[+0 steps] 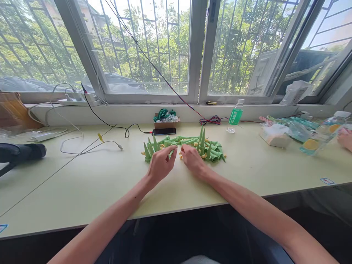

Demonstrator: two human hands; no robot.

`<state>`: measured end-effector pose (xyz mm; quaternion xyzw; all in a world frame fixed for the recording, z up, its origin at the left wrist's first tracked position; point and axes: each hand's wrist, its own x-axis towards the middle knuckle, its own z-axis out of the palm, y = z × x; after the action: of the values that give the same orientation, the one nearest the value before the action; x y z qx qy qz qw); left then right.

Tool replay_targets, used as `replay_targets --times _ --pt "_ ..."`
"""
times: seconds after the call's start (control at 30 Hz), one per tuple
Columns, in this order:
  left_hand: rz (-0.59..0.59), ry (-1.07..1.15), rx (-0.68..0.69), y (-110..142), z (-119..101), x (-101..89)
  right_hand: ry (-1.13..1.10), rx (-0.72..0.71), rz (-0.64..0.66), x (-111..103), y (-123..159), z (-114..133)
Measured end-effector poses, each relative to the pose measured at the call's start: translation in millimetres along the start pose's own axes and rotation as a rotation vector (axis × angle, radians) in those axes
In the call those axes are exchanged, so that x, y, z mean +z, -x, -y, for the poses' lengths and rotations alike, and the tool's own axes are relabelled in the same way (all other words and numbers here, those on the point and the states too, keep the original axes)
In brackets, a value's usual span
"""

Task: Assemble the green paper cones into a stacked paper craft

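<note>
My left hand (162,161) is closed in a pinch, with a pale green plastic piece (172,150) showing at its fingertips; most of that piece is hidden. Just to the right, my right hand (191,158) also has its fingertips pressed together, and what they hold is too small or hidden to name. The two hands are close but apart. Around and behind them lies a heap of green plastic pieces (216,154), some tubular. Several pointed green cones (202,141) stand upright on both sides. Small yellow pieces (203,156) are scattered among them.
Behind the heap are a black phone (164,131) on a cable and a small box of green wrappers (166,117). A water bottle (235,116) stands back right, near a tissue pack (275,135). Another person's hand (345,139) is at the far right. Cables (90,146) cross the left side.
</note>
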<state>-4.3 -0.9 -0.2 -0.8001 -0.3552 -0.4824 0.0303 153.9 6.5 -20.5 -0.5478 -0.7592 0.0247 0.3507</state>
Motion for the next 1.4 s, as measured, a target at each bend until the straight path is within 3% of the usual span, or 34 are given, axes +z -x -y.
replay_targets --times 0.6,0.93,1.2,1.4 --pt "0.076 0.001 -0.05 -1.2 2.3 0.7 -0.023 -0.011 -0.106 -4.2 1.0 5.1" --pt "0.111 -0.006 -0.083 -0.9 2.0 -0.9 -0.253 -0.141 -0.202 -2.2 0.9 4.3" --pt "0.151 0.01 -0.093 -1.2 2.3 -0.9 -0.583 -0.083 -0.067 -0.2 3.2 8.5" --pt "0.148 0.044 -0.09 -0.2 4.3 -0.6 -0.613 -0.095 -0.054 -0.2 2.6 9.8"
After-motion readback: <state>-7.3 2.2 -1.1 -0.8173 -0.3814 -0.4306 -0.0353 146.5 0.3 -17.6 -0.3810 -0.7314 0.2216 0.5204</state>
